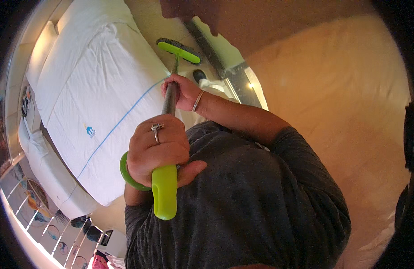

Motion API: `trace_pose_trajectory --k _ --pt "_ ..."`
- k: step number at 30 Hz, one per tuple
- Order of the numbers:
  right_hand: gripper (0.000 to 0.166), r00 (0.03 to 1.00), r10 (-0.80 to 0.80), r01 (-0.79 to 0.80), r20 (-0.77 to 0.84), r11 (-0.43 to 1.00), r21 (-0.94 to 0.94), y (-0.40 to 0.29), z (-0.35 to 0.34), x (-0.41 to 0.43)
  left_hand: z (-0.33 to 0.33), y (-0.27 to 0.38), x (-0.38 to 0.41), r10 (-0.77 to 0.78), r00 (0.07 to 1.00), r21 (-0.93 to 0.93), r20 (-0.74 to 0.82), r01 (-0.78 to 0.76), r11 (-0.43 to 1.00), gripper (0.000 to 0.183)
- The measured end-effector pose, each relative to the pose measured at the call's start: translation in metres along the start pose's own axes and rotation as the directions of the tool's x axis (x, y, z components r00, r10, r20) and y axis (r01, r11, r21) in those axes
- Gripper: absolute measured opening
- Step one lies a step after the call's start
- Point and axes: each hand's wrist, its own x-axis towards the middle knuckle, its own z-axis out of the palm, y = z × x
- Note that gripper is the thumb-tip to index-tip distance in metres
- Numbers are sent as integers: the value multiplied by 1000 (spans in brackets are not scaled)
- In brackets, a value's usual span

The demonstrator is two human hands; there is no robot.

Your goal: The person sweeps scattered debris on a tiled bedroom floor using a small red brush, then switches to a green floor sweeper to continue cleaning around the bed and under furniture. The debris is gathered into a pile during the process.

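A broom with a lime-green grip and a grey pole slants away from my body. My left hand, with a ring and a green bangle on its wrist, is wrapped around the upper end, just where the grip begins. Farther down, my right hand closes around the pole; a thin metal bangle circles that wrist. At the far end, the lime-green broom head with dark bristles is on the pale floor beside the bed.
A bed with a white cover and blue stripe lies left of the broom. My dark shoe shows near a dark shiny panel. A blurred orange-brown surface fills the right side. Racks with round decorations stand lower left.
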Motion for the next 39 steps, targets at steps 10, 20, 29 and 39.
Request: trace_pose_trajectory --k 10,20,29,39 --pt "21 990 117 -110 84 990 -89 -125 132 187 -153 -136 141 75 940 -26 -332 -88 996 29" --pt "44 997 73 -39 36 818 -574 -228 186 329 -305 -281 253 -153 960 201 -233 201 959 14" --pt "29 854 -312 -194 -416 550 -812 -345 75 331 -455 -399 335 -247 938 -83 -244 234 969 12" --pt "30 792 -608 -205 -49 -190 -960 -343 214 474 -645 -459 425 -251 885 -446 -392 55 893 8"
